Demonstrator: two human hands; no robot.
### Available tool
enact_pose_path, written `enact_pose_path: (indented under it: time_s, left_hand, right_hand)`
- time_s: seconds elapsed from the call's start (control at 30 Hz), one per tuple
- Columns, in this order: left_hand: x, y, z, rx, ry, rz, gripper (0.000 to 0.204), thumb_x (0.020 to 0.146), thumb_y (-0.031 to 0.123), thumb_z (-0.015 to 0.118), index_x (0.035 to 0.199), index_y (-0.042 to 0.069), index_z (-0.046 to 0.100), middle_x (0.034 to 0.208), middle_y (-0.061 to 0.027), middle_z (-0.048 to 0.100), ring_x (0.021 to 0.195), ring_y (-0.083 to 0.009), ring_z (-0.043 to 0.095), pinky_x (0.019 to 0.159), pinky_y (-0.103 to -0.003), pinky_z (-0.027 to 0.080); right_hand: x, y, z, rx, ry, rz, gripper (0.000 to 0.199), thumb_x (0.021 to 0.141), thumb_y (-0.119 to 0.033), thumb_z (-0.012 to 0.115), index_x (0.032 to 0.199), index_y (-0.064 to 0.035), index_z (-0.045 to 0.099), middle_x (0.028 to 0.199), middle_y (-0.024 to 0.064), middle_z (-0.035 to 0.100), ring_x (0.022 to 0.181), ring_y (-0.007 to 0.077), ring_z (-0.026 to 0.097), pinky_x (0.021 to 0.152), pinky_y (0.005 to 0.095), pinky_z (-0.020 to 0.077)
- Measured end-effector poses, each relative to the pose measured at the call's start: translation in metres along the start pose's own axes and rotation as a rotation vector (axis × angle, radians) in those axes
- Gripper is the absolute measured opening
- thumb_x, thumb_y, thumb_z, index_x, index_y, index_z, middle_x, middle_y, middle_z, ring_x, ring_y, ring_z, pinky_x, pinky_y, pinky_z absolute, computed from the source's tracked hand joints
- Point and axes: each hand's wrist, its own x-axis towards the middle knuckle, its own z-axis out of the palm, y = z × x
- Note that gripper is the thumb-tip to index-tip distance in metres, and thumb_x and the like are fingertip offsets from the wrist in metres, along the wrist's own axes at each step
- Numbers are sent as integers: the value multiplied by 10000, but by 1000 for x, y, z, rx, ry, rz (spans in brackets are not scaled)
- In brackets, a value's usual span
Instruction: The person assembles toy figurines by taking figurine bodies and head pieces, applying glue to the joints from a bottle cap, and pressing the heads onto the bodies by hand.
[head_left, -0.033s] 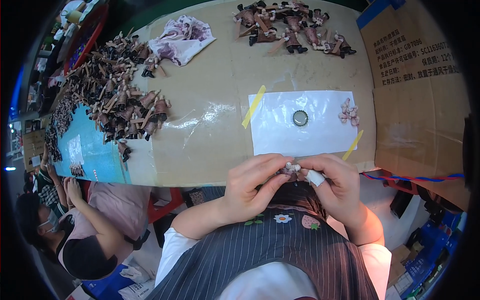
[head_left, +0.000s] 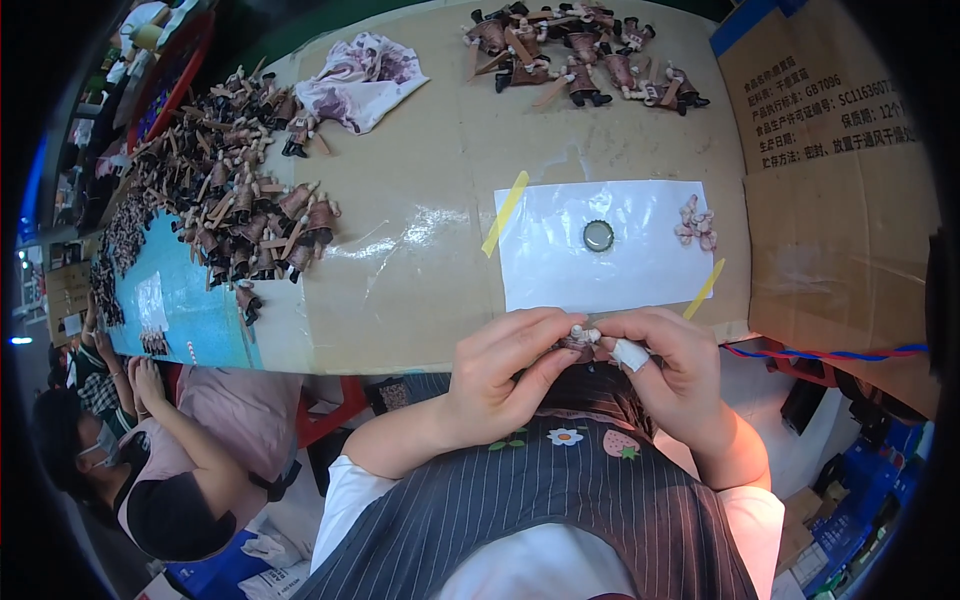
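Small figure (head_left: 578, 333) pinched in my left hand (head_left: 508, 368), mostly hidden; my right hand (head_left: 678, 368) close against it, grip unclear. Near edge of table (head_left: 400, 300). Ahead: one paper sheet (head_left: 550, 285), one bottle cap (head_left: 598, 236), two yellow tapes (head_left: 506, 214); pale pieces (head_left: 693, 226) overlap, count uncertain.

Lower centre, here's my left hand (head_left: 505, 375) and, right of it, my right hand (head_left: 675, 375), a figurine (head_left: 580, 338) between them at the near edge of the table (head_left: 400, 270)! Directly above lies the sheet (head_left: 550, 275), a bottle cap (head_left: 598, 236) on its middle, little parts (head_left: 695, 225) at its right end, and tape (head_left: 505, 215) across its left edge. Top centre-right, a figurine cluster (head_left: 583, 80); upper left, a cloth (head_left: 360, 85), the figurine heap (head_left: 245, 210) left of and below it. Far right, a box (head_left: 840, 220); lower left, a co-worker (head_left: 180, 450) beside the table.
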Motion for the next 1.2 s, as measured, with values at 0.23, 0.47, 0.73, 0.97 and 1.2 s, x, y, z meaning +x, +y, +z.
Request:
enact_pose_path:
  time_s: [0.23, 0.47, 0.73, 0.97, 1.2]
  left_hand:
    - [-2, 6, 10, 107, 64, 77, 293, 814, -50, 671, 1106, -57, 647, 1006, -184, 666, 822, -280, 666, 716, -331, 529]
    - [-8, 10, 17, 232, 92, 118, 295, 782, -67, 682, 1075, -65, 647, 1001, -188, 666, 805, -298, 661, 696, -341, 526]
    - [-2, 8, 7, 175, 64, 288, 326, 749, -51, 705, 1068, -61, 635, 1005, -173, 668, 864, -320, 671, 744, -369, 534]
    - [0, 10, 6, 175, 29, 386, 334, 726, -49, 707, 1053, -47, 639, 1004, -173, 667, 938, -355, 659, 782, -415, 530]
    - [-11, 11, 15, 255, 5, 440, 447, 605, -55, 704, 1048, -54, 649, 989, -174, 662, 952, -364, 656, 781, -422, 528]
  right_hand:
    - [-12, 4, 1, -234, 11, -223, 375, 690, 107, 587, 1056, 45, 631, 878, 163, 636, 759, 320, 642, 648, 365, 518]
    - [-18, 2, 8, -375, 54, -384, 470, 604, 85, 624, 1074, 68, 617, 879, 158, 607, 709, 310, 617, 600, 368, 503]
    - [-33, -1, 3, -17, 107, -33, 467, 797, 10, 693, 1241, 33, 550, 1127, 180, 647, 964, 250, 675, 763, 323, 551]
    - [-25, 15, 0, 815, -197, 446, 625, 965, -105, 581, 1498, -34, 264, 1307, 154, 562, 1180, 203, 562, 964, 323, 472]
    - [-29, 13, 4, 1063, -306, 601, 575, 978, -102, 555, 1488, -41, 294, 1211, 152, 599, 1073, 180, 607, 875, 294, 530]
